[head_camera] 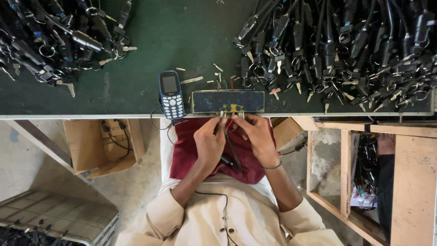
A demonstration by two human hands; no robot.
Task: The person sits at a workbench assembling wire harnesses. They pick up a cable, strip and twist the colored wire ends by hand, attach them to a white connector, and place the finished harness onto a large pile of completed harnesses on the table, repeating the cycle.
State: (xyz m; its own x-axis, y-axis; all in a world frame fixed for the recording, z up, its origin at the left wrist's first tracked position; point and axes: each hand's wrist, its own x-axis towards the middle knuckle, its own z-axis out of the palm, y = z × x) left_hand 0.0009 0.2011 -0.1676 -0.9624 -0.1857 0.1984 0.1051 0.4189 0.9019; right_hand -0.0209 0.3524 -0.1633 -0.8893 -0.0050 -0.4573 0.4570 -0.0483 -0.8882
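My left hand (209, 139) and my right hand (257, 134) meet at the table's front edge, fingertips pinched on the thin wire ends of a black cable (232, 152) that hangs down over a dark red cloth (186, 150) on my lap. Just beyond my fingers lies a small dark rectangular board (227, 101) with a yellow fitting at its near edge. The wire ends touch or sit right at that fitting. A blue keypad phone (171, 94) lies to the left of the board, with a thin cord running down from it.
Large heaps of black cables with keys and rings fill the green table (182, 36) at the far left (54, 41) and far right (346, 50). Wire scraps lie near the board. An open cardboard box (104, 146) and wooden frames (346, 182) sit under the table.
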